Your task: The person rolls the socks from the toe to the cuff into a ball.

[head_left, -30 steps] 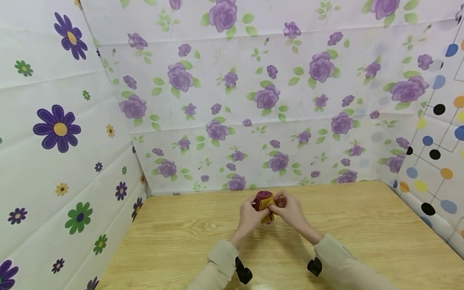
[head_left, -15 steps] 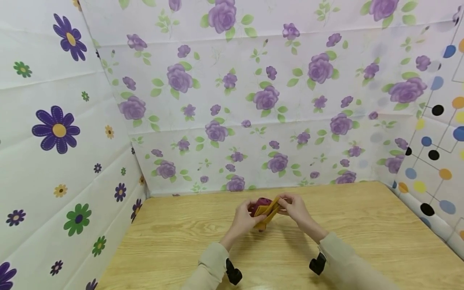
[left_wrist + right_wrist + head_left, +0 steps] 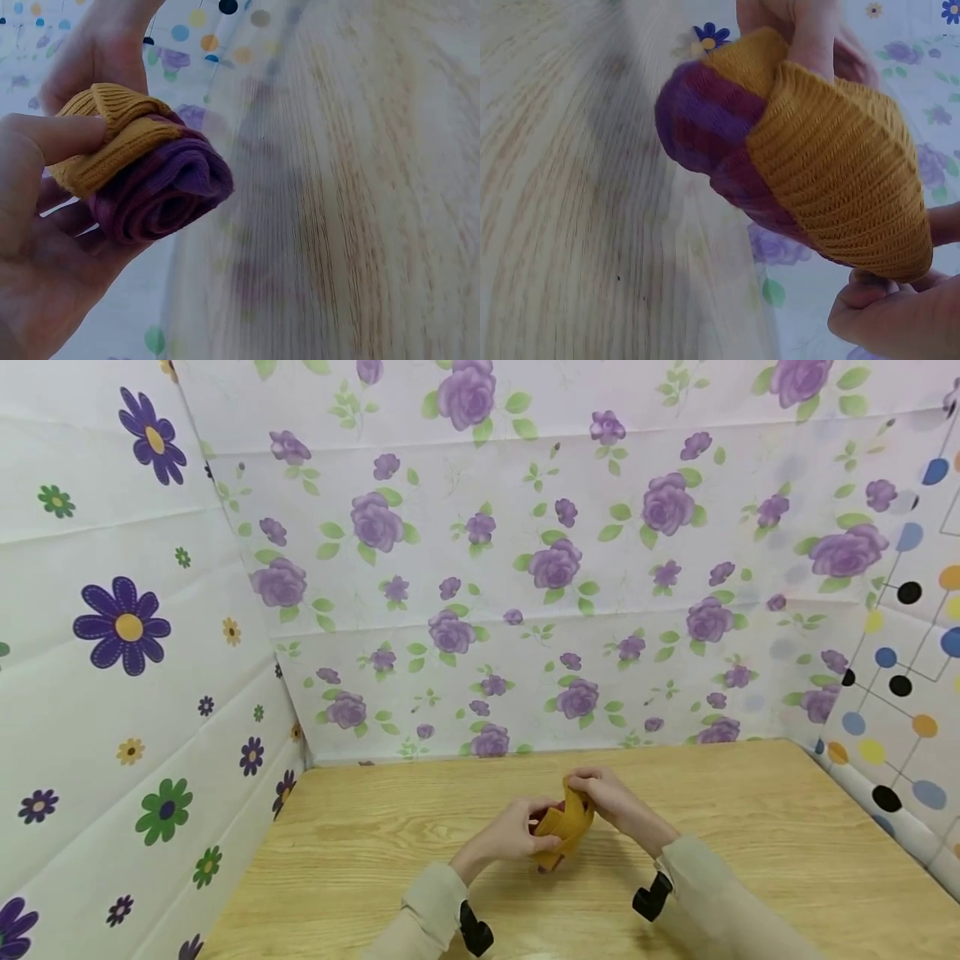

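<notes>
A rolled-up pair of socks (image 3: pixel 567 827) is held above the table between both hands; it is maroon and purple with a mustard ribbed cuff (image 3: pixel 840 165). The left hand (image 3: pixel 517 832) grips the roll, its thumb pressing on the mustard cuff and its fingers beneath, as the left wrist view shows. That view also shows the spiral end of the roll (image 3: pixel 161 214). Pinching the cuff's far edge, the right hand (image 3: pixel 611 795) draws the mustard knit out over part of the roll. The right hand's fingertips are partly hidden behind the cuff.
A light wood-grain table (image 3: pixel 360 860) lies under the hands. White sheets printed with purple roses (image 3: pixel 555 564), daisies (image 3: pixel 123 627) and coloured dots (image 3: pixel 900 685) stand round its back and sides. Each wrist bears a black camera mount (image 3: pixel 651 896).
The sock roll has come lower and nearer and has tilted. The right hand has pulled the mustard cuff up and away, so it spreads wider over the roll. The left hand keeps its grip.
</notes>
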Demonstrator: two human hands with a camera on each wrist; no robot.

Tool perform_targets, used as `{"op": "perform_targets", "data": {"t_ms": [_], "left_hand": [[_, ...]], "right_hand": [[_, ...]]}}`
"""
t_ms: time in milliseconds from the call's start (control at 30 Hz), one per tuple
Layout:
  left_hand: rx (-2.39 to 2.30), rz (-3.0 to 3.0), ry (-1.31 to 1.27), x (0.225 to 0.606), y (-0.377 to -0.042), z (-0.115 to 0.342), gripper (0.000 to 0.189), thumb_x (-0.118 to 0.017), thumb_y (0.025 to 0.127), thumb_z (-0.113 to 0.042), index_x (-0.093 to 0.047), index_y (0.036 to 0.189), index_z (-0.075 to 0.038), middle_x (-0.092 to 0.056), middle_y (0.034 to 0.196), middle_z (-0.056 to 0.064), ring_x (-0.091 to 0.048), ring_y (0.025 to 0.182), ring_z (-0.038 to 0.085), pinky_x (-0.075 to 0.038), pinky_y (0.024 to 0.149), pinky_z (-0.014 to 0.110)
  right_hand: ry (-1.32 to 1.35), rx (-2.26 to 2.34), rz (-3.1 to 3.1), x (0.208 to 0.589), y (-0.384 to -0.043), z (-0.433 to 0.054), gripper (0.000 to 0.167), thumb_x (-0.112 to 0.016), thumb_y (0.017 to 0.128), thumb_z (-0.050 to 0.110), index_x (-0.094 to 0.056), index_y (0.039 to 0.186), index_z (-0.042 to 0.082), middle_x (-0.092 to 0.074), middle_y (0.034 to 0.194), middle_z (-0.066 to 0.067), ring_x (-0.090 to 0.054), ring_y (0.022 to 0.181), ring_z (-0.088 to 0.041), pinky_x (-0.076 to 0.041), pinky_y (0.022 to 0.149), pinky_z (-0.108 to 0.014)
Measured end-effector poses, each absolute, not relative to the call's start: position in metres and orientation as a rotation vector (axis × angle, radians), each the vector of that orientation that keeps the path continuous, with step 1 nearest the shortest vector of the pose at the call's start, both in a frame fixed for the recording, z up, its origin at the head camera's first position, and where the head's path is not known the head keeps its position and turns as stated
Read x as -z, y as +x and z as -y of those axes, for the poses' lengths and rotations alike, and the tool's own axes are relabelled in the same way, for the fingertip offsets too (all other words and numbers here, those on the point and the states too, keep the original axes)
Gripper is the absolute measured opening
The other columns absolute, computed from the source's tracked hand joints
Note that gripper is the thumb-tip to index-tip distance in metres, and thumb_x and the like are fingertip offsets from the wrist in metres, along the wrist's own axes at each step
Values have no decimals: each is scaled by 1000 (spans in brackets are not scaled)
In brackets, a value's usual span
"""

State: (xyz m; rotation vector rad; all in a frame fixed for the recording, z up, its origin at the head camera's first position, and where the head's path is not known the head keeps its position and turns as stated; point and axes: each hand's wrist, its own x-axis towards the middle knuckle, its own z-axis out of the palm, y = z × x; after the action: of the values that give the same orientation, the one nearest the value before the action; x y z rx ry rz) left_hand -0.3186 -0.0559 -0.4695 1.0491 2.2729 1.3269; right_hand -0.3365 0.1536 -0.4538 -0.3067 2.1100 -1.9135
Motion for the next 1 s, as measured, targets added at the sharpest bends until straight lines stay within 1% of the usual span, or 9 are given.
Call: {"op": "perform_targets", "data": {"t_ms": [133,267,367,467,567,667,833,900,1000], "left_hand": [[-1105,-2388,1203,462,-308,53,41,-64,91,-6,-54,132,-5,-64,114,5,-58,93,1,-49,78,16],[-1006,-2452,1325,460,-300,53,32,-64,91,-4,-57,122,-6,-65,109,3,-56,91,1,-48,79,15],[-1023,-2483,1337,459,-295,54,28,-65,90,-3,-57,117,-5,-63,110,5,-58,100,5,-48,86,17],[-1017,-2557,1335,459,-293,54,25,-66,89,-2,-56,113,-5,-63,109,6,-60,105,10,-49,90,19],[-1007,-2621,1340,460,-291,55,26,-66,89,-2,-53,112,-5,-62,109,6,-60,107,13,-49,92,20],[-1067,-2614,1329,460,-289,56,33,-65,90,-2,-45,116,-7,-61,113,8,-60,111,14,-49,93,21],[-1192,-2567,1330,459,-290,53,53,-62,92,-1,-34,137,-8,-62,127,12,-59,117,16,-50,93,24],[-1192,-2605,1352,458,-291,52,56,-62,92,-2,-36,141,-9,-62,128,12,-61,114,16,-50,91,23],[-1203,-2655,1368,456,-291,50,48,-64,91,-3,-47,136,-8,-63,125,11,-62,110,16,-51,89,22]], "right_hand": [[-437,1846,-2108,455,-337,-156,18,-50,96,7,-59,81,2,-53,76,0,-47,66,-12,-44,61,-24],[-514,1778,-2123,460,-337,-158,18,-54,95,6,-62,89,-8,-59,77,1,-50,65,-10,-44,60,-23],[-501,1743,-2142,461,-336,-159,24,-59,94,9,-65,101,-13,-67,83,0,-58,70,-10,-49,62,-23],[-466,1698,-2166,460,-337,-159,23,-65,91,13,-69,100,-8,-70,85,0,-61,68,-9,-51,60,-23],[-424,1651,-2171,460,-338,-159,16,-68,88,15,-70,93,0,-68,79,2,-51,55,-4,-44,51,-20],[-396,1654,-2066,459,-339,-160,10,-66,89,16,-66,86,7,-63,74,3,-44,50,-3,-40,48,-18],[-361,1675,-1824,453,-342,-164,11,-54,95,13,-62,89,12,-63,83,0,-61,67,-8,-52,60,-22],[-360,1678,-1754,451,-344,-166,14,-49,96,12,-62,90,13,-62,88,0,-62,74,-9,-54,64,-23],[-398,1690,-1643,448,-346,-168,17,-44,96,9,-57,87,15,-60,90,1,-59,77,-8,-52,68,-22]]}}
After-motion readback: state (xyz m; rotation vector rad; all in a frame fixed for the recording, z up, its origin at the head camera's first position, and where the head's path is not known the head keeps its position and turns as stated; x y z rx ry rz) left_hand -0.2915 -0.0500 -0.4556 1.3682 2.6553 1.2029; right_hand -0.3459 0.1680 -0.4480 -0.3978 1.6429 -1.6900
